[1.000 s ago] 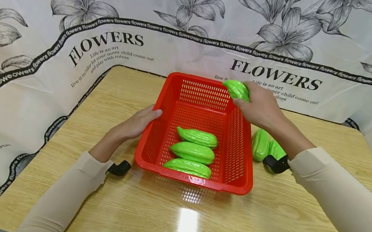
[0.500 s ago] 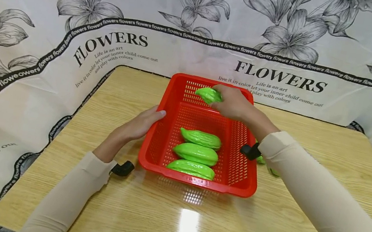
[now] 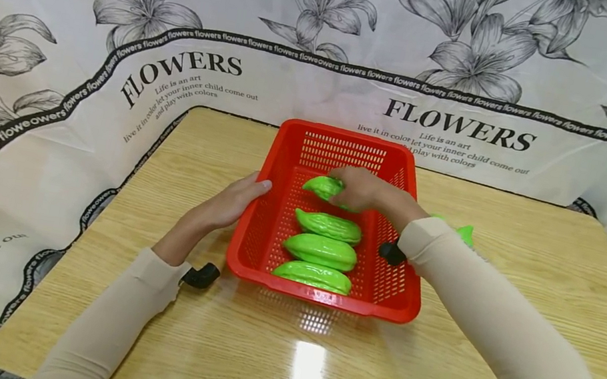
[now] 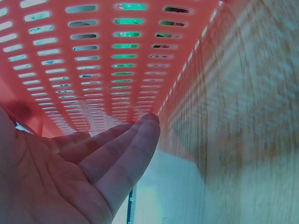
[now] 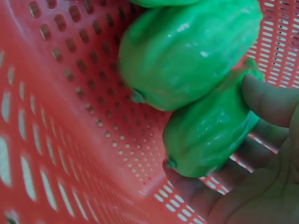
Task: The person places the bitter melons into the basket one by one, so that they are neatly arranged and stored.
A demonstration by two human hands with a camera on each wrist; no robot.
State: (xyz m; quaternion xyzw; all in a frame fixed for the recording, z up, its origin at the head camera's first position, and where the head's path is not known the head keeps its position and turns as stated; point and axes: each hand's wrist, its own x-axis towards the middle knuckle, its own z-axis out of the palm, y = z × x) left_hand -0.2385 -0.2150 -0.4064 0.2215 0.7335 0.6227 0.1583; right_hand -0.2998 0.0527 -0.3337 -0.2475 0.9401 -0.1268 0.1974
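A red plastic basket (image 3: 321, 297) with slotted walls stands on the table. My left hand (image 3: 231, 202) holds its left side, thumb over the rim and fingers (image 4: 126, 154) against the outside wall. Inside, three green bitter melons lie in a row: a near one (image 3: 313, 275), a middle one (image 3: 320, 251) and a farther one (image 3: 327, 225). Behind that row my right hand (image 3: 363, 190) grips another bitter melon (image 3: 321, 186) low in the basket. In the right wrist view, thumb and fingers are round the held melon (image 5: 210, 130), which lies alongside its neighbour (image 5: 191, 51).
To the right of the basket, parts of more green melons (image 3: 465, 233) show on the wooden table (image 3: 190, 346), mostly hidden behind the right sleeve (image 3: 488, 317). A flower-printed cloth (image 3: 322, 84) hangs along the back and sides.
My right hand has carried the bitter melon from above the basket's far right rim leftward, then down into it behind the row. My left hand stays on the basket's left side.
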